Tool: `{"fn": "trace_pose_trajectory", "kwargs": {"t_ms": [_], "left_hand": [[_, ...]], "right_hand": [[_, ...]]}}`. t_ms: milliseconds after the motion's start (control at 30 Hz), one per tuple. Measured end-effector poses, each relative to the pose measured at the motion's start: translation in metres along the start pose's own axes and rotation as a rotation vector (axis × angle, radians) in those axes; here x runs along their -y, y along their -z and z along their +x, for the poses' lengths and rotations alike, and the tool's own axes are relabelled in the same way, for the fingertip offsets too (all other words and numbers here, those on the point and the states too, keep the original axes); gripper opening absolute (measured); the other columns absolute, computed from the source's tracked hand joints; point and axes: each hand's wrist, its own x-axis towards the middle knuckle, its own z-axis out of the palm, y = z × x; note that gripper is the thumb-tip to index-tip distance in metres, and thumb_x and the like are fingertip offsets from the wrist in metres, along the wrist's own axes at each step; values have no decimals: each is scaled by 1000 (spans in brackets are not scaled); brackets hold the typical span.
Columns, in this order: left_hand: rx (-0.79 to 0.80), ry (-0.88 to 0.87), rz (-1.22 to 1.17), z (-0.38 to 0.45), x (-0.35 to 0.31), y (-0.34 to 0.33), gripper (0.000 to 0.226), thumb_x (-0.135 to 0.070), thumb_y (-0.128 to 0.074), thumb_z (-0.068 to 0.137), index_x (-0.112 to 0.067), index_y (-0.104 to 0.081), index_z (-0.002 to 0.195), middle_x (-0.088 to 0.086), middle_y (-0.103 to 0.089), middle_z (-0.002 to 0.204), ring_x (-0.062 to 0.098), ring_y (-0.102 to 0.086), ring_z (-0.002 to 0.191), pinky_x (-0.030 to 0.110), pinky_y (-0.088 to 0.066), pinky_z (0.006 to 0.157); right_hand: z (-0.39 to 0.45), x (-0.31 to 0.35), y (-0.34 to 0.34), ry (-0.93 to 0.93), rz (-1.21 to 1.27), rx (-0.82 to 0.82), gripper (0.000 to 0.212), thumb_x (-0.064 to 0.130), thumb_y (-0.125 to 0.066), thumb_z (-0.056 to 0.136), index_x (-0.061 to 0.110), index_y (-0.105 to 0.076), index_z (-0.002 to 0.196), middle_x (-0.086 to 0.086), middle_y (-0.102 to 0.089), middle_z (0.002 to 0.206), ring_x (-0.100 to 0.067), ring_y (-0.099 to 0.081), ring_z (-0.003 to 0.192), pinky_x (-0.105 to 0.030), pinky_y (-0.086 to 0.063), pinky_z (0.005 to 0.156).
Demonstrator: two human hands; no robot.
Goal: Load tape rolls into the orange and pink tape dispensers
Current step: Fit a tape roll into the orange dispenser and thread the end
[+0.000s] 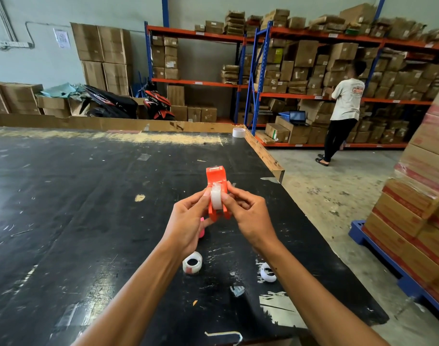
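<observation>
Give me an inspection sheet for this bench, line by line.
Surface: black table, scuffed, with tape scraps stuck on it.
Job's things: orange dispenser held above the table, tape roll sitting in it; pink dispenser mostly hidden behind the left hand; spare rolls and on the table.
Clutter: another roll at the far corner.
Grippers: left hand and right hand both grip the orange dispenser.
Cables: nothing seen on the table.
Surroundings: shelves of boxes, a person beside them, a scooter.

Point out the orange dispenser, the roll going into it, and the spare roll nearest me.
orange dispenser (215, 174), head view, upper body.
tape roll (217, 197), head view, outer face.
spare roll (192, 262), head view, rim.
</observation>
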Motion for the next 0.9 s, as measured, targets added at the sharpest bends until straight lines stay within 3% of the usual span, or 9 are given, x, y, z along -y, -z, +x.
{"fn": "trace_pose_trajectory", "kwargs": {"t_ms": [100,267,433,500,633,700,800,900], "left_hand": [[4,-12,-3,0,-4,-1,24,-14,-51,99,-5,-71,108,10,-77,93,16,-74,81,27,-59,69],[-39,6,-28,1,-6,0,25,-17,-54,97,-4,-72,109,10,-77,93,20,-72,86,37,-60,84],[-76,10,-14,-2,-2,1,27,-17,-58,95,-1,-71,112,17,-75,104,25,-71,96,37,-61,83],[-93,19,-44,-3,-2,2,27,-17,-59,94,-1,-69,114,18,-75,101,25,-73,92,36,-62,76],[-112,69,-108,-3,-1,2,28,-19,-59,95,-2,-64,116,12,-75,93,17,-74,77,35,-62,69],[-130,105,-113,-3,1,1,28,-19,-58,96,-2,-63,118,11,-75,90,17,-73,76,36,-61,67],[-156,142,-80,-6,7,4,29,-20,-58,96,-3,-63,119,10,-75,89,19,-72,79,36,-60,66],[-164,184,-58,-8,11,5,30,-22,-58,96,-4,-62,119,21,-71,108,33,-71,97,45,-59,77]], "right_hand": [[1,2,-2,1,27,2,38,16,-66,88,10,-61,125,-8,-65,111,-4,-68,86,-14,-54,67],[3,7,-2,4,-59,63,37,26,-59,92,14,-61,127,2,-63,105,0,-66,86,-14,-55,73],[3,2,-2,-7,-150,96,36,33,-53,95,19,-62,126,-5,-64,119,-11,-63,105,-32,-54,94],[3,2,0,-22,-174,134,38,34,-51,95,19,-60,129,0,-63,126,-5,-60,107,-26,-50,97],[6,4,3,19,-260,133,38,34,-54,94,17,-62,127,5,-65,128,3,-58,113,-6,-44,88],[8,5,5,70,-352,87,32,30,-58,93,17,-67,120,8,-69,117,8,-60,101,0,-43,81],[13,10,11,95,-458,56,26,29,-62,91,17,-72,112,9,-66,102,3,-60,89,-1,-43,72],[17,16,13,25,-493,163,24,30,-63,89,15,-74,105,11,-66,91,6,-60,82,-1,-41,66]]}}
